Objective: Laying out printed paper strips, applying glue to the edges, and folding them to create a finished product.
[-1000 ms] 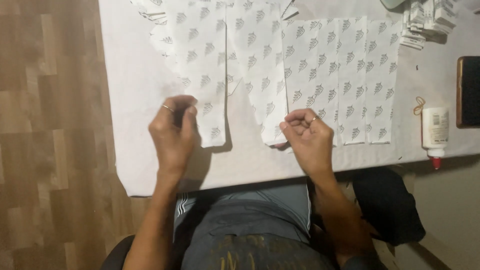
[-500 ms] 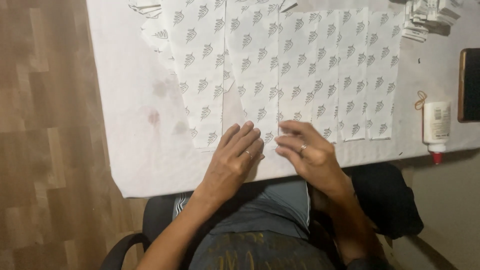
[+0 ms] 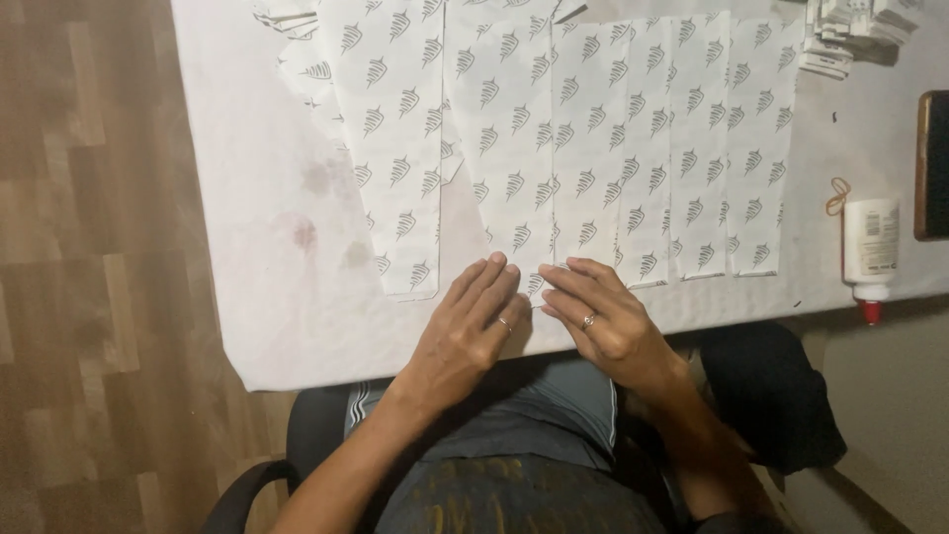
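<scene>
Several long white paper sheets with a grey leaf print (image 3: pixel 583 148) lie side by side on a white-covered table (image 3: pixel 277 297). My left hand (image 3: pixel 473 326) rests flat, fingers together, on the near end of the middle sheet. My right hand (image 3: pixel 603 316) lies just beside it, its fingertips pressing the same sheet's lower edge. Each hand wears a ring. Neither hand grips anything. One more printed sheet (image 3: pixel 400 148) lies to the left, apart from my hands.
A white glue bottle with a red cap (image 3: pixel 870 247) lies at the table's right edge, a rubber band (image 3: pixel 838 196) beside it. A dark flat object (image 3: pixel 931 163) sits far right. Folded paper pieces (image 3: pixel 850 30) are stacked at top right. Wooden floor lies to the left.
My left hand left the left sheet and moved right to lie flat next to my right hand. My right hand went from pinching a sheet edge to pressing down.
</scene>
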